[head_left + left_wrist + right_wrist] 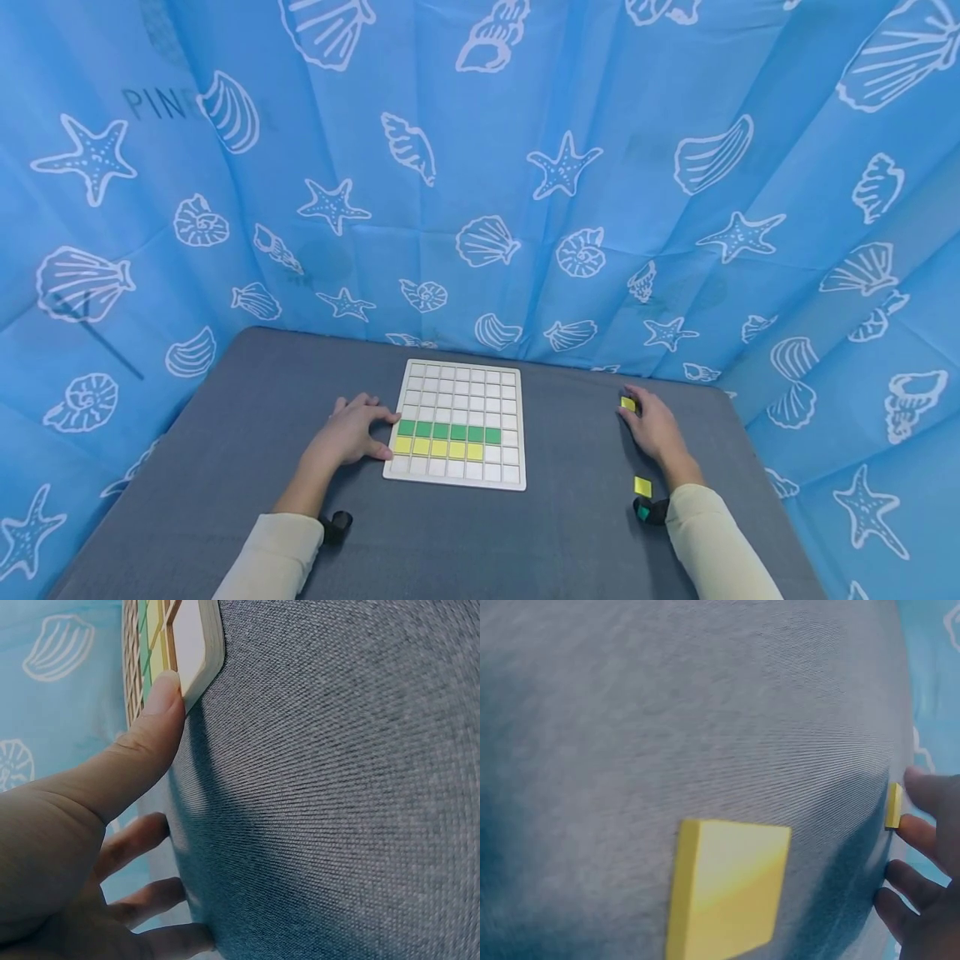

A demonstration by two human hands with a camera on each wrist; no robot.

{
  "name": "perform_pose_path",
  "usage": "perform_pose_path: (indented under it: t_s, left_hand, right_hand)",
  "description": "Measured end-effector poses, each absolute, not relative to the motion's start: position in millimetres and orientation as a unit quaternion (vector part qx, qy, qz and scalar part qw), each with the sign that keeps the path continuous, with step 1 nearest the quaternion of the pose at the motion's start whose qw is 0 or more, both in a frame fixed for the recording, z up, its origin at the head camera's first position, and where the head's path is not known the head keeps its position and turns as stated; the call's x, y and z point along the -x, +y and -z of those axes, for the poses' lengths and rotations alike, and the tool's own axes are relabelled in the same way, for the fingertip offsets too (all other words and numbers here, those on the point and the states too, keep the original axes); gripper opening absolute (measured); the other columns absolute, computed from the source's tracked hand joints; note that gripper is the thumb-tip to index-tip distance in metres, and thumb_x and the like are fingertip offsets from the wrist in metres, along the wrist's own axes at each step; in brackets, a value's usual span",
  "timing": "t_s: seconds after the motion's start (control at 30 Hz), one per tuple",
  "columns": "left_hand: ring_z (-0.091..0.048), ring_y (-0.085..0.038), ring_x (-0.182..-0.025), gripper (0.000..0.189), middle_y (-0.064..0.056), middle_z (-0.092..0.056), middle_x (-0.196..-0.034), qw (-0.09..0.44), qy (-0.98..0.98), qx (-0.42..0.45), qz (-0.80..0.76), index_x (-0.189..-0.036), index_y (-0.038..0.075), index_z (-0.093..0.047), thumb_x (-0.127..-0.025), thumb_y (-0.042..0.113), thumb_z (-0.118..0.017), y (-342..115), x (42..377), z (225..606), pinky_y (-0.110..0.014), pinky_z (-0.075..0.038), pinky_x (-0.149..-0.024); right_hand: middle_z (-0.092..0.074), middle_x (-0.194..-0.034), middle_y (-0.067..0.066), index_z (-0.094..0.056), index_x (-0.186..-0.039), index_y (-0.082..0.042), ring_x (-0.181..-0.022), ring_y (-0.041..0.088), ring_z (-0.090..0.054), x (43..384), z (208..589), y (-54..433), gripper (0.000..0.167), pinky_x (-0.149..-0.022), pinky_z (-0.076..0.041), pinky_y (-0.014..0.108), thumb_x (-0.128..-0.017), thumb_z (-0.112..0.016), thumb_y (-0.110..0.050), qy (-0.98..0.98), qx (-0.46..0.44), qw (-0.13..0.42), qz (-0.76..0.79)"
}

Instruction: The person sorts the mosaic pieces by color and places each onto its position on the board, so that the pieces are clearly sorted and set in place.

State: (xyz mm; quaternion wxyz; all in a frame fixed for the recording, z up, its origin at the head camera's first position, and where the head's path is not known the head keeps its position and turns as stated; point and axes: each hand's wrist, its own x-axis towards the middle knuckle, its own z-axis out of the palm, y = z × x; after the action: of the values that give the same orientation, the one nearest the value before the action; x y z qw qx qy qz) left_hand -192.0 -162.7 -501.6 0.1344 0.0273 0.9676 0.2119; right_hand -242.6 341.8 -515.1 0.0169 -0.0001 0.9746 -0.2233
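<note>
A white gridded board point(454, 474) lies on the table, with a row of green tiles point(441, 431) above a row of yellow tiles point(438, 447). My left hand point(348, 431) is at its left edge, thumb and index finger spread apart. In the left wrist view the straight thumb point(142, 742) rests on the board's rim; the other fingers reach out over the table. Far to the right, my right hand point(657, 423) pinches a yellow tile point(627, 404) between thumb and index finger, at the tabletop. Another yellow tile point(642, 487) lies nearer, beside the right wrist.
The grey cloth-covered table point(555, 533) meets a blue curtain point(495, 192) with shell and starfish prints at its back and sides. Black straps point(649, 510) circle both wrists, and something small and green shows at the right one.
</note>
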Motion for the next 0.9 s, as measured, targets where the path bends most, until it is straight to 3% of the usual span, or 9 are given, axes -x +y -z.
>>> perform_pose_path:
  t_s: [0.37, 0.7, 0.9]
  left_hand:
    - [-0.039, -0.043, -0.134, 0.065, -0.017, -0.046, -0.156, 0.137, 0.968, -0.028, -0.207, -0.133, 0.027, -0.070, -0.072, 0.033, -0.092, -162.5, 194.1, 503.3, -0.065, -0.042, -0.103]
    - [-0.038, -0.043, -0.135, 0.065, -0.018, -0.045, -0.157, 0.136, 0.967, -0.025, -0.216, -0.134, 0.026, -0.069, -0.073, 0.031, -0.092, -163.4, 193.5, 502.9, -0.065, -0.041, -0.105]
    - [-0.038, -0.044, -0.136, 0.065, -0.018, -0.046, -0.156, 0.136, 0.966, -0.028, -0.217, -0.133, 0.026, -0.070, -0.072, 0.031, -0.092, -162.6, 192.9, 502.1, -0.066, -0.041, -0.104]
  right_hand:
    - [-0.061, -0.122, 0.028, -0.059, -0.137, 0.002, -0.114, 0.045, -0.059, 240.0, 516.9, 340.9, 0.040, -0.096, -0.047, 0.061, -0.097, -0.060, -0.002, 0.979, 0.017, -0.008, 0.202]
    - [-0.065, -0.121, 0.026, -0.061, -0.128, -0.001, -0.114, 0.044, -0.058, 238.5, 511.6, 335.7, 0.033, -0.091, -0.034, 0.064, -0.096, -0.066, -0.010, 0.970, -0.074, 0.010, 0.230]
    - [-0.069, -0.114, 0.024, -0.063, -0.119, 0.000, -0.105, 0.040, -0.064, 235.0, 510.7, 333.4, 0.023, -0.092, -0.044, 0.058, -0.099, -0.061, -0.010, 0.968, -0.056, 0.009, 0.244]
